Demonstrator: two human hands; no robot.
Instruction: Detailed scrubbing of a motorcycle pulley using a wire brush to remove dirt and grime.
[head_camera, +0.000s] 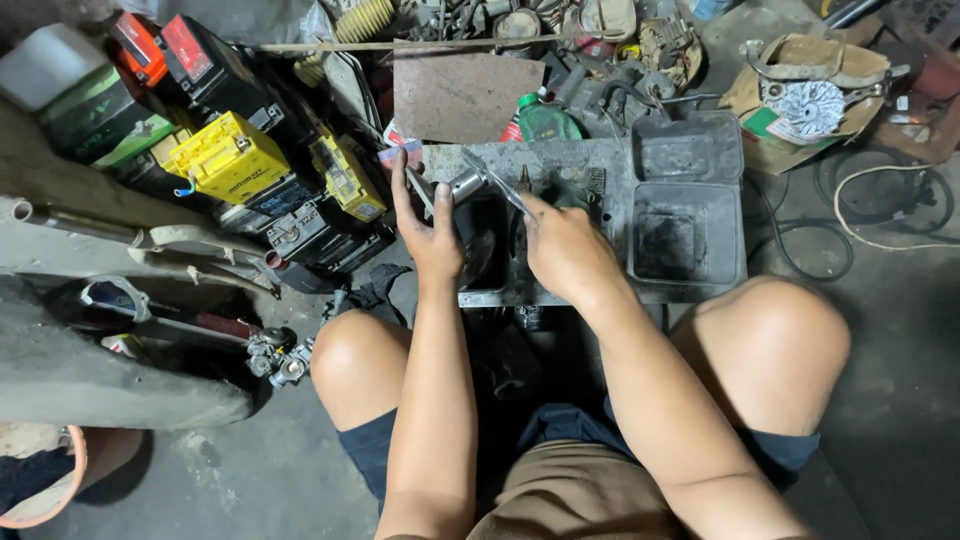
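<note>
From where I watched, room was tight. My left hand (432, 235) and right hand (565, 245) sat close together over the grey metal tray (610, 160), a small metal part (466, 184) and a thin tool (497, 180) filling the gap between them. To the left, stacked batteries (228, 158) crowded right up beside the left hand — no clean pass there. Behind the tray, a rusty plate (465, 95) and a green bottle (545, 120) blocked the far side. The two empty compartments (680, 205) on the right lay open from above, and bare floor (890, 350) beyond my right knee (770, 340) was free.
</note>
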